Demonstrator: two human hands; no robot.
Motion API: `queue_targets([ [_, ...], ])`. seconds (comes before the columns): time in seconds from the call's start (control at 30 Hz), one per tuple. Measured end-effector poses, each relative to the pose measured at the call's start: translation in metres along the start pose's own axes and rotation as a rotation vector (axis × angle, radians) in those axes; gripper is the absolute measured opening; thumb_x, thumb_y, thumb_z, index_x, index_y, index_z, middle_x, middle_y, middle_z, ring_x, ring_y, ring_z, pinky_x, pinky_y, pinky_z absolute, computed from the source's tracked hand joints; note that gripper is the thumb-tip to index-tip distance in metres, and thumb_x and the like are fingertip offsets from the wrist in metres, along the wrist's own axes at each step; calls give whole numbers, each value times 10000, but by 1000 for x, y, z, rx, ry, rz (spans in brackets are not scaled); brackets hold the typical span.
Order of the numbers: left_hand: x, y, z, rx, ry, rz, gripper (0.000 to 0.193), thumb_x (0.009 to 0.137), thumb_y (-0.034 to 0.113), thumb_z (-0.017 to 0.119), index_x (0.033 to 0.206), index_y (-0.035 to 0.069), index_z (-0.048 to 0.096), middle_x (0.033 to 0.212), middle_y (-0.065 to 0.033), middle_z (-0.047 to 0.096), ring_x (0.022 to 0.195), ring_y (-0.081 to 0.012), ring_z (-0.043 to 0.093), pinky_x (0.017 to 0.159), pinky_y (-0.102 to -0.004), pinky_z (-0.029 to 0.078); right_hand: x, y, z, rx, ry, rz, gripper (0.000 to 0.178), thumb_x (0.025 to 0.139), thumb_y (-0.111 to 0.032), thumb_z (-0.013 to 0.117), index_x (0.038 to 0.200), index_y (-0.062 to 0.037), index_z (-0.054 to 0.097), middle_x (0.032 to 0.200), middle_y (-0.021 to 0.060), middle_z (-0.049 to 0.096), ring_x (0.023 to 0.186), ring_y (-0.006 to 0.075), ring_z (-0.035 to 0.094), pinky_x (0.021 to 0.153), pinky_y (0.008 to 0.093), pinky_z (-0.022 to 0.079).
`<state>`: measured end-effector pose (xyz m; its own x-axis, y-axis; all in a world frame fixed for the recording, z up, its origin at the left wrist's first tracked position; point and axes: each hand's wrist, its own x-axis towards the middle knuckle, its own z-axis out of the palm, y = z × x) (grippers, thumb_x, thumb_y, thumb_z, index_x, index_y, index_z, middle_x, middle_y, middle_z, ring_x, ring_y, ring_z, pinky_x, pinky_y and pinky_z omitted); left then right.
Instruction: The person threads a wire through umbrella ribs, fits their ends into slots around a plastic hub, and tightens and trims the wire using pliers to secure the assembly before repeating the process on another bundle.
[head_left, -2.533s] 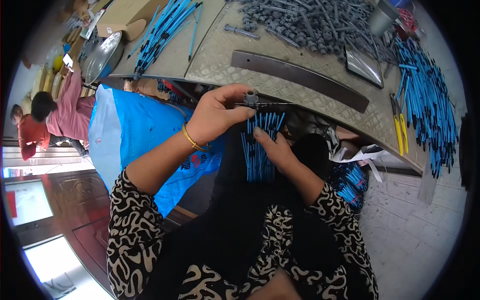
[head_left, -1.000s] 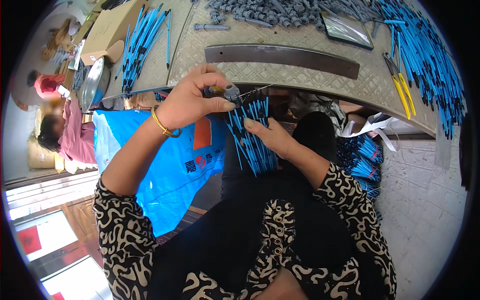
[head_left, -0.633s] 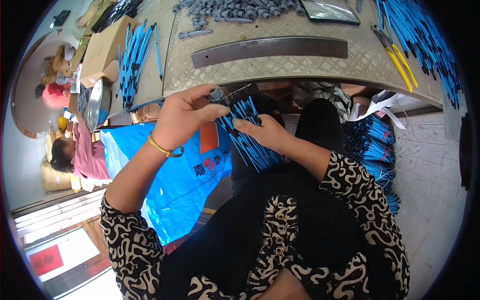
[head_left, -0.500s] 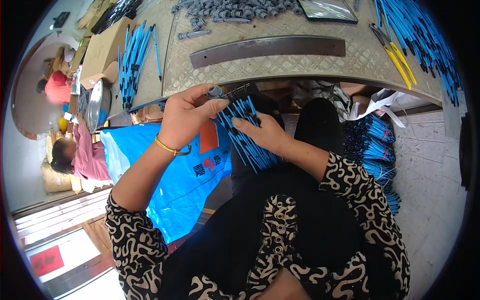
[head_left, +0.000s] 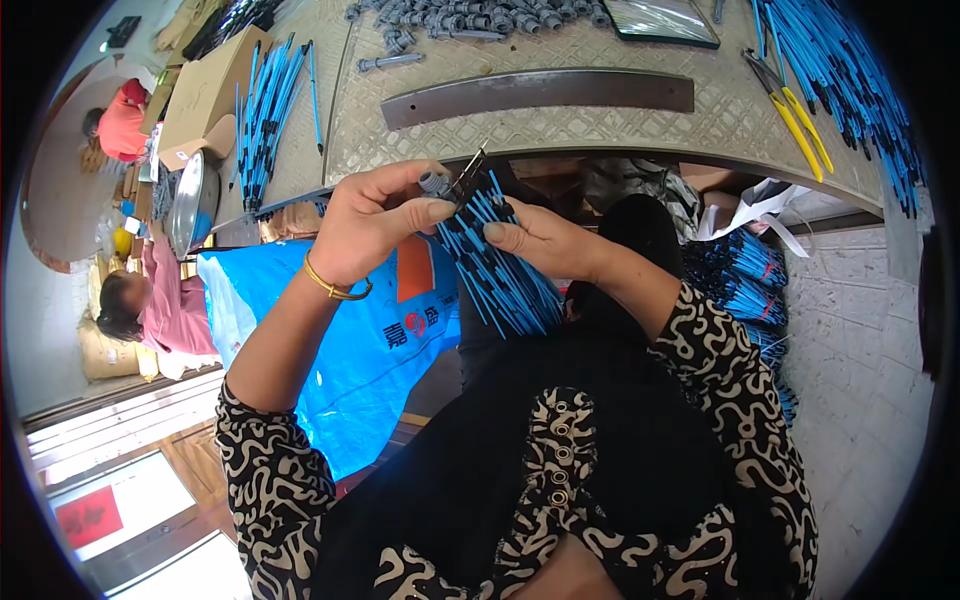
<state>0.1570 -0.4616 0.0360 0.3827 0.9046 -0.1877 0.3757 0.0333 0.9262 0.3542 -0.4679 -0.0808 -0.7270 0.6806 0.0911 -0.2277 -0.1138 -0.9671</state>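
On the left I'm viewing a metal bowl (head_left: 187, 207) near a batch of blue rods (head_left: 270, 130) lying on the surface (head_left: 360, 120), while toward the middle my left hand (head_left: 380, 222) is pinching a grey fitting (head_left: 434, 184) in its grip, right by the upper end of a blue-and-black rod bundle (head_left: 497, 265). That bundle is slanting down to the right, just this side of the surface's near edge, and my right hand (head_left: 550, 243) is gripping it, thumb on top, other fingers mostly hidden. Further right, yellow-handled pliers (head_left: 795, 122) are lying on the surface beside a big heap of blue rods (head_left: 845, 100).
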Motion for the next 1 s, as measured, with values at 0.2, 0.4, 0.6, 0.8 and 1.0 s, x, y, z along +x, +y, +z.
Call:
queue_targets([
  [0.2, -1, 9, -1, 55, -30, -53, 306, 782, 87, 662, 1069, 22, 579, 739, -8, 597, 660, -55, 548, 572, -177, 425, -3, -9, 11, -3, 36, 62, 428, 916, -391, 443, 1140, -26, 434, 971, 33, 557, 897, 92, 516, 814, 262, 420],
  [0.4, -8, 23, 17, 114, 57, -29, 272, 783, 68, 658, 1039, 11, 585, 751, 2, 592, 666, -41, 532, 580, -173, 422, -12, -8, 28, -202, 248, -5, 445, 894, -421, 463, 1041, -2, 436, 870, 143, 574, 808, 217, 575, 721, 326, 445],
  [0.6, -2, 49, 21, 49, 39, -39, 222, 785, 17, 639, 1001, -4, 595, 773, 14, 593, 689, -22, 515, 595, -167, 422, -24, -34, 24, -369, 349, -77, 467, 887, -462, 442, 951, 0, 448, 789, 201, 561, 753, 304, 589, 661, 366, 440],
  [0.8, 21, 43, 18, 13, -137, 125, 221, 787, 12, 632, 1005, 11, 599, 749, 37, 571, 657, -9, 490, 570, -155, 398, -30, -49, -18, -374, 60, 37, 479, 896, -486, 417, 1004, -28, 505, 847, 88, 584, 815, 168, 562, 717, 305, 437],
  [1.0, 31, 35, 18, 36, -344, -44, 222, 794, 19, 627, 1014, 24, 594, 743, 50, 544, 645, 7, 455, 556, -149, 376, -32, -34, -28, -175, -110, 129, 571, 856, -588, 408, 914, -34, 534, 805, 45, 546, 759, 143, 524, 660, 303, 433],
])
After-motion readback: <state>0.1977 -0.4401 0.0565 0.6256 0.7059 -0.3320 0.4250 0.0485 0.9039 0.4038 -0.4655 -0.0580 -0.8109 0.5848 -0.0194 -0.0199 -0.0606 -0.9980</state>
